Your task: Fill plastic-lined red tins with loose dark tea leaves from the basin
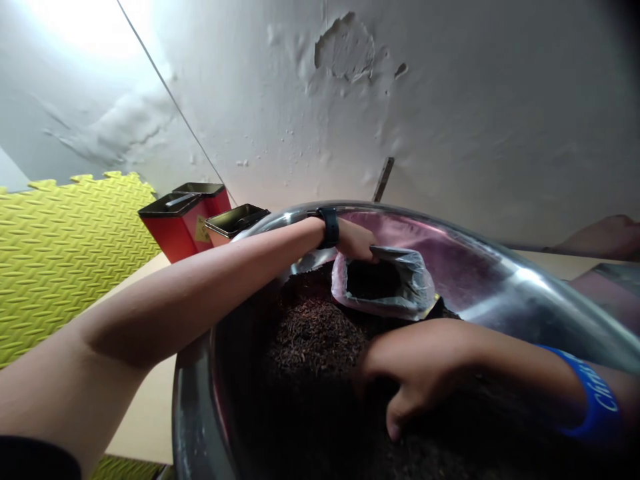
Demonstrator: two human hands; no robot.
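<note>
A large steel basin (505, 267) fills the lower right and holds a heap of dark loose tea leaves (310, 333). My left hand (355, 241), with a black watch at the wrist, reaches across the basin and pinches the rim of a clear plastic bag (385, 287) that stands open on the heap. My right hand (415, 373), with a blue wristband on the forearm, is curled palm-down in the leaves just in front of the bag; its fingers are bent and partly buried, so what they hold is hidden.
Two red tins (175, 227) with open tops and a third open tin (235, 223) stand on the pale table (145, 407) left of the basin. A yellow foam mat (60, 247) leans at far left. A flaking white wall (350, 100) rises behind. Another person's hand (605, 237) shows at far right.
</note>
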